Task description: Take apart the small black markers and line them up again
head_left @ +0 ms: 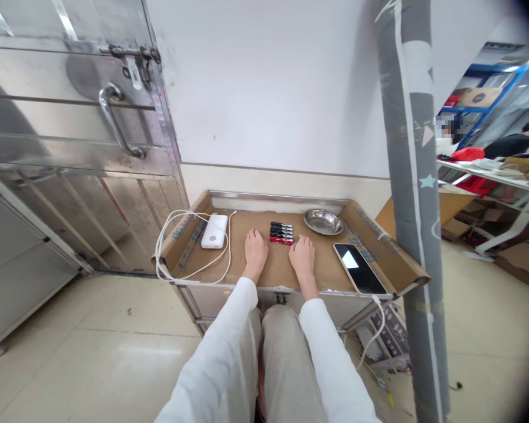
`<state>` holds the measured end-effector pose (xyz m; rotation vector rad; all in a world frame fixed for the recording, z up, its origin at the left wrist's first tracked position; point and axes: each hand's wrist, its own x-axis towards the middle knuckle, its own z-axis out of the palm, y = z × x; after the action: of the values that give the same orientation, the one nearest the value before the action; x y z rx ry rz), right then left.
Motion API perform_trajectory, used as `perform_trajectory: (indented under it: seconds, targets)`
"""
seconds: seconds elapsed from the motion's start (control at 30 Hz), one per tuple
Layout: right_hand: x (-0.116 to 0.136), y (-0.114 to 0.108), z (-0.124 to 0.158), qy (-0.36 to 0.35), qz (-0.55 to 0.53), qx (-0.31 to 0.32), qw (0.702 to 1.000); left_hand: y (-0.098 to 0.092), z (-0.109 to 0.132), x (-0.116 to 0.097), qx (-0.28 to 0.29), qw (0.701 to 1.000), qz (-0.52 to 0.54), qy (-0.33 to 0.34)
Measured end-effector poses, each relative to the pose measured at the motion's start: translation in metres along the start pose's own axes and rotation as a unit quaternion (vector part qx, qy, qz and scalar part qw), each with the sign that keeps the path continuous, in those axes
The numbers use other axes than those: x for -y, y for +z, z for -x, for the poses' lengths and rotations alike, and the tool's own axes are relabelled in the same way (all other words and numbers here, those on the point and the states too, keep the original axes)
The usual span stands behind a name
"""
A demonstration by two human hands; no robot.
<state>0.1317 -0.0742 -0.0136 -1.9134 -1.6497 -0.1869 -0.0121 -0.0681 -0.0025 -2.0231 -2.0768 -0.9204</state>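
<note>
A small stack of black pens [281, 230] lies side by side on the cardboard-covered top [264, 269], with a red one [281, 239] at its near edge. Left of them, my left hand [256, 252] rests on the cardboard, fingers curled and nothing seen in them. My right hand [302, 257] rests just right of the pens' ends, its fingers also curled, with no object visible in it. Behind and to the right sits a round metal dish [323, 222], in which nothing shows.
A white power bank [214, 231] with a looped white cable [158, 258] lies at the left. A phone [360, 269] lies at the right. Raised cardboard sides edge the top. A wrapped grey pole [417, 194] stands at the right; two people are in the background.
</note>
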Motion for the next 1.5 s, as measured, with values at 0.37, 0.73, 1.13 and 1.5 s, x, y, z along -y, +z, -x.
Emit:
perform_trajectory:
  seconds: [0.37, 0.73, 1.13, 1.5]
  targets:
    - [0.0001, -0.0036, 0.0013, -0.026, 0.029, 0.000, 0.999, -0.0030, 0.0010, -0.0016, 0.032, 0.999, -0.038, 0.022]
    - [0.0005, -0.0044, 0.0021, -0.028, 0.035, 0.003, 0.999, -0.0048, 0.0010, -0.0025, 0.039, 0.998, -0.038, 0.016]
    - [0.0031, -0.0087, 0.0023, -0.024, 0.050, 0.020, 0.998, -0.0039, 0.0014, -0.0020, 0.036, 0.998, -0.048, 0.017]
    - [0.0049, -0.0087, 0.0023, -0.007, 0.034, 0.003, 0.999, -0.0026, 0.0028, -0.0021, 0.029, 0.998, -0.050, 0.013]
